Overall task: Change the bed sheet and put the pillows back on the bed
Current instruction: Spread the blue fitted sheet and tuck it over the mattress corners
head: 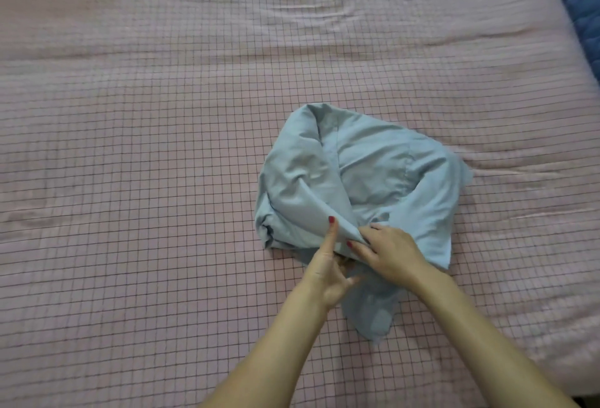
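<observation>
A view from above a bed (162,115) covered edge to edge by a pink quilted cover with a thin dark grid. Right of centre lies a bunched, partly folded pale blue sheet (373,173), its layers heaped in a rounded mound with one loose tail trailing toward the near edge.

Two bare arms reach in from the near side and meet at the mound's near edge. The left hand (328,271) has its thumb raised against the cloth and its fingers curled under a fold, apparently gripping it from below. The right hand (389,251) lies on top of the same fold, thumb and fingers pinching the blue fabric. Holding one edge with both hands like this suggests the person is searching for a corner or hem so the sheet can be opened out over the bed.

A strip of dark blue quilted fabric (581,1) shows past the far right corner. No pillows are visible.
</observation>
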